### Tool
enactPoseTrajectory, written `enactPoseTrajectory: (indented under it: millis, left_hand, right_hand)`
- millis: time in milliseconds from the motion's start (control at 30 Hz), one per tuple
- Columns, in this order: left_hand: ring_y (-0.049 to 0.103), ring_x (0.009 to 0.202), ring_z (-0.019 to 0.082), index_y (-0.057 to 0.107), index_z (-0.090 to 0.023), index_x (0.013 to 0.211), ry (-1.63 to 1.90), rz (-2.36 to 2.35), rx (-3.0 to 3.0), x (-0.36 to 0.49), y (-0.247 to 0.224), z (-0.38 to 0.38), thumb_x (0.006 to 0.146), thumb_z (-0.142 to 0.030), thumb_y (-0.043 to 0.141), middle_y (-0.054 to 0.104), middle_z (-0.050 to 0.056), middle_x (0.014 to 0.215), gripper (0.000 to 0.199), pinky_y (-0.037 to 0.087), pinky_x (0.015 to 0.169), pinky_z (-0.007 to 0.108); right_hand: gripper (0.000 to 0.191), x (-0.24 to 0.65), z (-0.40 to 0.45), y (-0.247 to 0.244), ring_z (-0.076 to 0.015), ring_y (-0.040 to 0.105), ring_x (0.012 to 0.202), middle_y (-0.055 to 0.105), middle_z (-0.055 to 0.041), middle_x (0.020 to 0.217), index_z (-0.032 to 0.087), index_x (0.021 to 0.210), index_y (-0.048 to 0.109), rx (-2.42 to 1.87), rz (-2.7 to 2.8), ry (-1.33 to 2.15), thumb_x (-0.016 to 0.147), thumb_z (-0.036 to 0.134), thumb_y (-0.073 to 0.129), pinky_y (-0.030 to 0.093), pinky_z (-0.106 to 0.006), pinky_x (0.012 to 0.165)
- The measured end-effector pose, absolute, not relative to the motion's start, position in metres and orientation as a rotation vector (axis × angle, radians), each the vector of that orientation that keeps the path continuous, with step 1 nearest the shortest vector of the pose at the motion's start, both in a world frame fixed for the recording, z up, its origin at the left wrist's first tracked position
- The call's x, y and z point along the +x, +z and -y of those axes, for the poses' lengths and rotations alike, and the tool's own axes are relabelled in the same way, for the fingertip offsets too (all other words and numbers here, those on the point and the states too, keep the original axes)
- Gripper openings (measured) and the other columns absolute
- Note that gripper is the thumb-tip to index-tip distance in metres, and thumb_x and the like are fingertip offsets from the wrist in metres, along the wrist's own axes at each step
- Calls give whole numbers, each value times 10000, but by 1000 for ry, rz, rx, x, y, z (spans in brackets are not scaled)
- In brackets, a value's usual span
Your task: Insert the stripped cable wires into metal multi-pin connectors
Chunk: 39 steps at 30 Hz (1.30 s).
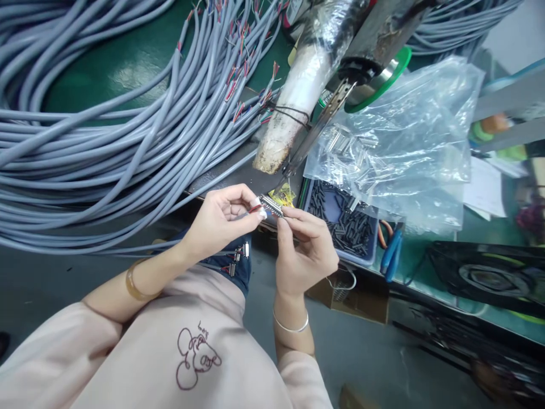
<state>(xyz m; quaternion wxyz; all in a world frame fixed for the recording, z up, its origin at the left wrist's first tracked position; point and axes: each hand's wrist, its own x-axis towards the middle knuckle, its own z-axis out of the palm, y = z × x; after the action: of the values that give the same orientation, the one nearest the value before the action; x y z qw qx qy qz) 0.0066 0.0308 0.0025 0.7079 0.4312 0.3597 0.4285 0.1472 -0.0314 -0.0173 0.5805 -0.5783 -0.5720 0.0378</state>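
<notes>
My right hand [304, 244] pinches one end of a small metal multi-pin connector [272, 204] between thumb and fingers. At its other end, the thumb and forefinger of my left hand [223, 218] are closed on a thin red wire [254, 209]. White tape or coverings wrap those left fingertips. Just above the connector, the thin tip of a soldering iron [293, 162] points down from its metal holder. A bit of yellow material [284, 196] lies right behind the connector. Whether wire and pins touch is too small to tell.
Grey cables [106, 187] with stripped coloured ends cover the left. A white wrapped tube [293, 108] and a green solder spool [378, 85] stand ahead. Rightward are a tray of black sleeves [370, 253], a plastic bag [404, 147] and blue-handled pliers [392, 253]. Finished-looking connectors [236, 258] hang by my lap.
</notes>
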Motion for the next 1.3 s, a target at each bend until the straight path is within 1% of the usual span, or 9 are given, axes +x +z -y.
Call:
enactPoseTrajectory:
  millis: [100, 233, 400, 600, 867, 967, 1100, 1200, 1300]
  left_hand:
    - [483, 493, 36, 598, -159, 685, 963, -807, 967, 9, 1, -32, 670, -163, 789, 611, -29, 648, 193, 413, 454, 144]
    - [491, 504, 41, 570, -165, 687, 1007, -820, 959, 11, -1, -33, 670, -162, 781, 617, -27, 662, 211, 414, 442, 143]
    - [480, 498, 35, 540, -165, 678, 1035, -836, 962, 15, -3, -35, 664, -147, 741, 604, -33, 654, 203, 389, 430, 134]
    - [507, 545, 52, 518, -172, 659, 1068, -875, 1009, 18, 2, -39, 659, -142, 695, 563, -39, 639, 179, 421, 493, 149]
    - [511, 577, 61, 524, -176, 665, 1091, -906, 1069, 21, 5, -42, 666, -145, 680, 571, -28, 657, 160, 423, 537, 162]
    - [488, 558, 54, 533, -171, 686, 1006, -884, 1065, 18, 6, -42, 686, -161, 697, 568, -23, 667, 164, 400, 512, 160]
    - [397, 506, 39, 555, -162, 720, 831, -842, 1053, 11, 7, -39, 702, -189, 715, 510, -41, 632, 164, 340, 463, 165]
    - [395, 516, 45, 562, -160, 724, 788, -815, 1056, 9, 7, -34, 707, -197, 718, 494, -44, 607, 160, 342, 469, 167]
    - [416, 526, 44, 563, -159, 716, 798, -812, 1043, 9, 8, -31, 699, -176, 713, 518, -39, 614, 152, 361, 482, 162]
  right_hand:
    - [121, 148, 31, -20, -146, 762, 919, 776, -6, 981, 224, 912, 677, -1349, 1385, 99, 887, 111, 712, 645, -306, 806]
    - [113, 150, 29, -18, -153, 755, 895, 764, -11, 954, 219, 856, 644, -1359, 1454, 93, 893, 126, 698, 638, -309, 777]
    - [139, 150, 25, -16, -144, 749, 883, 766, -3, 946, 219, 867, 644, -1354, 1493, 54, 875, 97, 710, 627, -297, 778]
    - [160, 151, 19, -14, -143, 748, 837, 772, 6, 914, 227, 860, 633, -1367, 1550, -106, 868, 95, 723, 614, -289, 741]
    - [152, 151, 14, -13, -139, 746, 845, 769, 10, 895, 221, 844, 637, -1371, 1546, -147, 868, 110, 738, 615, -290, 778]
    - [136, 153, 16, -13, -123, 747, 804, 766, 11, 897, 216, 868, 637, -1371, 1486, -2, 885, 106, 714, 610, -235, 670]
    - [87, 156, 25, -8, -72, 682, 612, 776, 12, 915, 208, 909, 624, -1344, 1378, 183, 930, 138, 671, 509, -164, 472]
    - [89, 158, 30, -4, -49, 640, 554, 788, 11, 963, 209, 903, 621, -1353, 1441, 315, 933, 150, 680, 509, -160, 473]
    - [89, 160, 32, -4, -43, 617, 515, 741, 51, 839, 214, 907, 618, -1344, 1377, 310, 940, 150, 671, 505, -151, 462]
